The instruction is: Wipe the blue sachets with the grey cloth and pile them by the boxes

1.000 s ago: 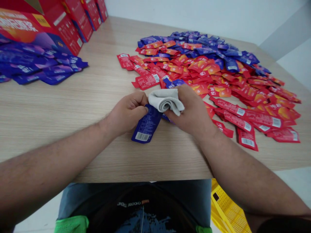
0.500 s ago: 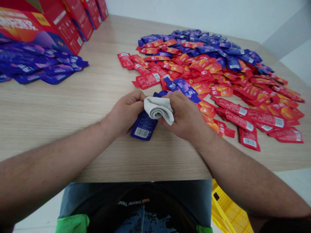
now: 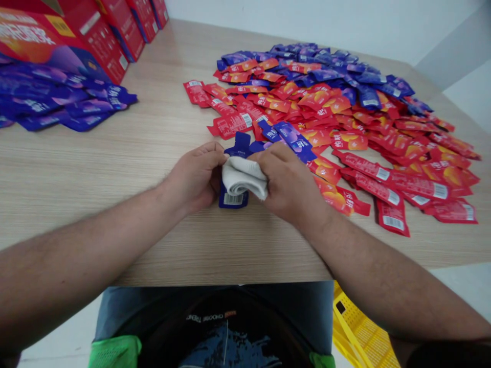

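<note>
We face a pale, wood-grained worktop (image 3: 164,138) that runs back to a white wall (image 3: 230,20). Near its front edge, a blue pouch (image 3: 233,200) lies between our hands, partly covered by a folded white cloth (image 3: 245,174). Our right hand's (image 3: 287,179) grip is closed on the cloth; our left hand (image 3: 197,176) curls at the pouch's side, and we cannot tell whether its grip is closed. Red and blue pouches (image 3: 318,99) heap to our right, blue ones (image 3: 57,99) by red boxes (image 3: 103,48) to our left. A yellow basket (image 3: 364,327) stands below the worktop's edge.
</note>
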Available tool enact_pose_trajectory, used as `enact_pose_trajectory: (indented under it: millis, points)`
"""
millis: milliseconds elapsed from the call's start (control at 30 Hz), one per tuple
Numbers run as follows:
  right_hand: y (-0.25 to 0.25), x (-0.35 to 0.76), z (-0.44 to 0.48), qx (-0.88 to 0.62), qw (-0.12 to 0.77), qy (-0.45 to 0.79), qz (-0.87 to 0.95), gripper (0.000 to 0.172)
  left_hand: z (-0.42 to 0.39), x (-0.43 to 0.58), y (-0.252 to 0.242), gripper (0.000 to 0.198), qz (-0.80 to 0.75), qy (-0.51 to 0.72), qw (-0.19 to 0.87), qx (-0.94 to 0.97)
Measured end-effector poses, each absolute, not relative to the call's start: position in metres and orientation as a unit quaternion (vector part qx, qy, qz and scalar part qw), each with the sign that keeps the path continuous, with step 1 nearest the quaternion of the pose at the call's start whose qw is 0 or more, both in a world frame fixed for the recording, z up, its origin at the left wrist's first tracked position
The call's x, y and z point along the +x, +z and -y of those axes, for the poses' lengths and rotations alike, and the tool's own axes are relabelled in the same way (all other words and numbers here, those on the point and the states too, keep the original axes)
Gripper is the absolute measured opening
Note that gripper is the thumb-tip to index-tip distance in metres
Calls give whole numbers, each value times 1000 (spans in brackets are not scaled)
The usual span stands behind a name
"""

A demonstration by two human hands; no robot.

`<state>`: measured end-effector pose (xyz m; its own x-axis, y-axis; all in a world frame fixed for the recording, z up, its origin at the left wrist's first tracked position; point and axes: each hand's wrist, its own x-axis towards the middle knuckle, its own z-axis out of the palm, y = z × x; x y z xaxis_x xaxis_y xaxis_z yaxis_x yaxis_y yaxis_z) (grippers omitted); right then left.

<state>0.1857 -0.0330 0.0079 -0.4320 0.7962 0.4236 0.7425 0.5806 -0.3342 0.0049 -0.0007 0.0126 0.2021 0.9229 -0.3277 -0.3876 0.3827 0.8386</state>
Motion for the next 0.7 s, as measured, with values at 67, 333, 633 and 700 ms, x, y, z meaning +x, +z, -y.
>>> enact_pose_trajectory:
  millis: [67,333,633,700]
  points:
    - [8,184,34,-413,248,61,874,20,2,5,13,22,-442,451,708,317]
    - [5,177,38,-381,230,116,888,18,2,5,16,20,-441,494,687,299]
    - [2,185,29,-347,237,149,895,19,-6,4,17,16,-424,519,700,246]
    - [3,185,29,-357,257,138,887,20,-9,2,18,15,-423,511,711,234]
